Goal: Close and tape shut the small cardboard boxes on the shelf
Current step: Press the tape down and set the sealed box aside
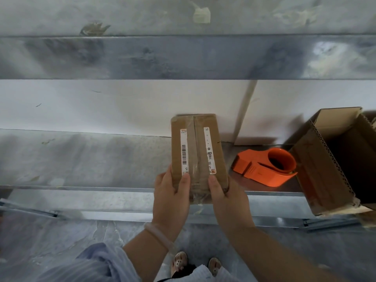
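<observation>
The small cardboard box (198,143) sits in the middle of the frame, its far end over the metal shelf (81,157) and its near end sticking out past the shelf's front lip. Both hands are clamped on that near end. The left hand (173,192) and right hand (227,196) are a little apart, each with a thumb flat on the top face and the fingers wrapped down the sides. A strip of clear tape (195,171) runs down the centre seam between two white labels (184,151), and the flaps look shut.

My read is that this box is sealed, or nearly so, and the thumbs are pressing the tape end down or steadying the box before it is set aside. If so, the next move calls for letting go and reaching right for the orange tape dispenser (264,167), which lies just beside the box, and for another box.

The fingers underneath are out of sight, as is the box's underside, so I can't say whether the tape wraps round. The open carton (335,159) at the right edge is cut off, and its inside is too dark to read. The label print is too small to make out.
</observation>
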The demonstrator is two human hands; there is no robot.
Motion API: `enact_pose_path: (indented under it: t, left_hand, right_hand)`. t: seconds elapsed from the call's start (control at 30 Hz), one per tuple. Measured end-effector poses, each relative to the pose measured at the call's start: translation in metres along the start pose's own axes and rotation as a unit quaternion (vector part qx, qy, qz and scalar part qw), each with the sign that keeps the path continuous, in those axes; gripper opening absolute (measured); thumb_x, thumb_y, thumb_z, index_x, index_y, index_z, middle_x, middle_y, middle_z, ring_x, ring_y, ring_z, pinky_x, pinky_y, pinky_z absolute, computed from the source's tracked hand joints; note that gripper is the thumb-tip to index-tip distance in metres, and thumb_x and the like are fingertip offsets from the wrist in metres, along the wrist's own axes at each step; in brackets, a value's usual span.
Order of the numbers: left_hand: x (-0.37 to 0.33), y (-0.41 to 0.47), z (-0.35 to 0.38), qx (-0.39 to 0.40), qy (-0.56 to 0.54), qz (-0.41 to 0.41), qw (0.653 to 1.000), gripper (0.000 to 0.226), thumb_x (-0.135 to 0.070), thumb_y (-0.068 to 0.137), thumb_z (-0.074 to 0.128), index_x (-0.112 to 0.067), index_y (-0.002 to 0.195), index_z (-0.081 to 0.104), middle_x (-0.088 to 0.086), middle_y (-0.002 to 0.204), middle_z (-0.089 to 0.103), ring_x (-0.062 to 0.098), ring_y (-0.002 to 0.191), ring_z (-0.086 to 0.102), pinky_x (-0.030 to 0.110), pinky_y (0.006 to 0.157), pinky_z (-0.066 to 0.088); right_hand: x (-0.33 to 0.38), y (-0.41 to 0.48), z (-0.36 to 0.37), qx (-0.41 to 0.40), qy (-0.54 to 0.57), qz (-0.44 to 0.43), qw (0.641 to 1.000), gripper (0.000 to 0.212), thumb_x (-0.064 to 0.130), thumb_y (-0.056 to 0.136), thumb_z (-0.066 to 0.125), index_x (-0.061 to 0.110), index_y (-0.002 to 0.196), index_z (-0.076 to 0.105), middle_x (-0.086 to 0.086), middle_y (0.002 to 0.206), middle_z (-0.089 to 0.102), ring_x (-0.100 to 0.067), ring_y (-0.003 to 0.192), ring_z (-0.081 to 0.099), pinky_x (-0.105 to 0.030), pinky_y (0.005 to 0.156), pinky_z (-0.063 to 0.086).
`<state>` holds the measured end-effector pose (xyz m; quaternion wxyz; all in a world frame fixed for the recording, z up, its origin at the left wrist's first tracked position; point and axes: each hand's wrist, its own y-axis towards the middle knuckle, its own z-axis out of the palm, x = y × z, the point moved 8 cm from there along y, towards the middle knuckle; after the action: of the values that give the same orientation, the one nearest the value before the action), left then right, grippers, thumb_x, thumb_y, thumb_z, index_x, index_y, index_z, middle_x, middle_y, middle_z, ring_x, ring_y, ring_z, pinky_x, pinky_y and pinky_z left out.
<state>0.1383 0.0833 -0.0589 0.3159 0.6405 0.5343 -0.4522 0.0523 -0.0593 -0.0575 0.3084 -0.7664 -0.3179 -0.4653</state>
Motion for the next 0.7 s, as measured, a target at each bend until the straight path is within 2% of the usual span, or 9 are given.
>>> enact_pose_path:
  t: [0.07, 0.13, 0.23, 0.3, 0.37, 0.43, 0.53, 0.6, 0.7]
  left_hand:
    - [0.002, 0.001, -0.001, 0.008, -0.011, 0.004, 1.000, 0.025, -0.034, 0.101, 0.043, -0.035, 0.123, 0.055, -0.011, 0.112, 0.046, 0.006, 0.104, 0.053, 0.028, 0.091, 0.054]
    - [0.003, 0.001, -0.002, 0.019, -0.029, 0.001, 0.999, 0.025, -0.029, 0.103, 0.039, -0.029, 0.120, 0.057, -0.004, 0.114, 0.048, 0.002, 0.100, 0.054, 0.014, 0.083, 0.051]
    - [0.009, 0.002, -0.004, 0.058, -0.059, -0.008, 0.997, 0.045, -0.042, 0.099, 0.033, -0.018, 0.129, 0.056, -0.002, 0.116, 0.050, 0.001, 0.101, 0.056, 0.014, 0.088, 0.050]
    - [0.016, 0.004, -0.009, 0.091, -0.078, 0.020, 0.993, 0.063, -0.062, 0.093, 0.031, -0.028, 0.144, 0.045, -0.004, 0.122, 0.049, 0.008, 0.114, 0.055, 0.030, 0.098, 0.052]
    - [0.008, 0.003, -0.026, 0.073, -0.001, 0.132, 0.989, 0.062, -0.072, 0.091, 0.031, -0.042, 0.145, 0.038, -0.008, 0.130, 0.045, 0.004, 0.124, 0.047, 0.028, 0.099, 0.050]
    - [-0.010, -0.002, -0.038, 0.028, 0.131, 0.263, 0.956, 0.056, -0.068, 0.093, 0.038, -0.040, 0.141, 0.047, -0.005, 0.137, 0.044, 0.010, 0.129, 0.042, 0.035, 0.100, 0.046]
    - [-0.042, -0.014, -0.027, 0.032, 0.233, 0.424, 0.874, 0.037, -0.055, 0.093, 0.053, -0.030, 0.110, 0.074, -0.002, 0.126, 0.062, 0.020, 0.120, 0.052, 0.041, 0.097, 0.046]
    - [-0.048, -0.016, -0.019, 0.065, 0.247, 0.478, 0.841, 0.023, -0.043, 0.092, 0.063, -0.027, 0.096, 0.079, -0.008, 0.112, 0.069, 0.019, 0.107, 0.060, 0.044, 0.087, 0.051]
    - [-0.045, -0.007, -0.018, 0.103, 0.238, 0.477, 0.840, 0.020, -0.040, 0.090, 0.065, -0.027, 0.097, 0.079, -0.012, 0.106, 0.071, 0.011, 0.101, 0.062, 0.036, 0.088, 0.052]
  right_hand:
    - [-0.001, 0.001, -0.001, 0.005, -0.049, -0.012, 0.999, 0.029, 0.048, 0.099, 0.039, 0.034, 0.109, 0.063, 0.019, 0.090, 0.066, 0.006, 0.086, 0.061, -0.010, 0.069, 0.043]
    - [-0.001, 0.001, -0.002, 0.010, -0.062, -0.025, 0.998, 0.034, 0.049, 0.100, 0.034, 0.034, 0.113, 0.062, 0.021, 0.092, 0.065, 0.007, 0.089, 0.059, -0.007, 0.069, 0.042]
    - [-0.005, 0.002, -0.004, 0.045, -0.032, -0.042, 0.998, 0.049, 0.062, 0.093, 0.025, 0.041, 0.125, 0.055, 0.024, 0.109, 0.063, 0.006, 0.107, 0.056, -0.013, 0.089, 0.044]
    - [-0.009, 0.005, -0.005, 0.105, -0.054, -0.073, 0.990, 0.061, 0.072, 0.091, 0.021, 0.048, 0.147, 0.029, 0.024, 0.140, 0.048, 0.003, 0.130, 0.043, -0.027, 0.108, 0.038]
    - [-0.007, 0.007, -0.015, 0.121, -0.134, -0.139, 0.974, 0.073, 0.076, 0.088, 0.024, 0.050, 0.152, 0.003, 0.021, 0.160, 0.019, 0.002, 0.145, 0.019, -0.031, 0.115, 0.025]
    - [0.015, 0.004, -0.026, 0.075, -0.227, -0.291, 0.926, 0.068, 0.070, 0.093, 0.031, 0.043, 0.153, 0.016, 0.012, 0.163, 0.013, -0.004, 0.148, 0.013, -0.029, 0.115, 0.022]
    - [0.038, -0.005, -0.020, 0.070, -0.266, -0.474, 0.836, 0.051, 0.056, 0.094, 0.054, 0.025, 0.134, 0.060, -0.001, 0.152, 0.042, -0.024, 0.144, 0.032, -0.043, 0.113, 0.036]
    - [0.037, -0.001, -0.014, 0.090, -0.272, -0.511, 0.810, 0.039, 0.046, 0.092, 0.065, 0.022, 0.122, 0.070, 0.001, 0.142, 0.055, -0.025, 0.140, 0.040, -0.050, 0.106, 0.043]
    - [0.035, 0.003, -0.013, 0.112, -0.266, -0.511, 0.809, 0.032, 0.036, 0.093, 0.063, 0.022, 0.121, 0.070, 0.004, 0.134, 0.061, -0.023, 0.137, 0.045, -0.045, 0.103, 0.048]
